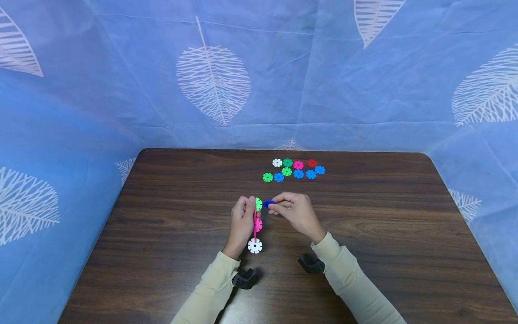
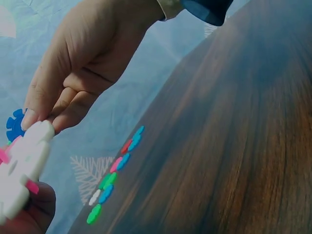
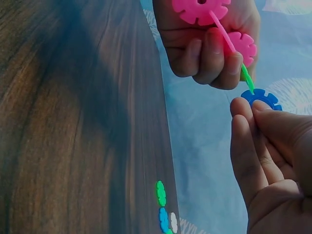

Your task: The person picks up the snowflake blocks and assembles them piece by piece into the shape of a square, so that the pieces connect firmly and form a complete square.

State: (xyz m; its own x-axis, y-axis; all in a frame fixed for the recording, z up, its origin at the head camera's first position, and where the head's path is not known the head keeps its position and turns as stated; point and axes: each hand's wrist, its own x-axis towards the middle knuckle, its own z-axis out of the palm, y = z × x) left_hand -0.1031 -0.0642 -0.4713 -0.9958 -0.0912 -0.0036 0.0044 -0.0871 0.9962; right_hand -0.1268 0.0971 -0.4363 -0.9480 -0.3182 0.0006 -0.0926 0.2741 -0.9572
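Nearest the head camera are the person's two cream sleeves (image 1: 362,285), each with a black wrist device (image 1: 244,279) beside it, above the dark tabletop (image 1: 162,234). Beyond them the left hand (image 1: 242,220) has its fingers curled round a chain of slotted discs, a green disc (image 1: 259,204) at the far end, a pink disc (image 1: 259,224) along it and a white disc (image 1: 255,246) at the end nearest the body. The right hand (image 1: 298,211) pinches a blue disc (image 1: 268,204) between thumb and fingers, its rim meeting the green one's edge; whether the slots have engaged I cannot tell. The likeliest failure is misalignment: with the blue piece turned across the green, a slightly skewed push would probably make the rims skid apart. Because so little rim sits in that pinch, the blue piece could also twist or slip out and drop. Pressing hard without bracing the green end might bend the chain and work a joint loose, while the unsupported white end could swing. A dropped piece might roll towards the loose discs (image 1: 298,174) grouped farther back.
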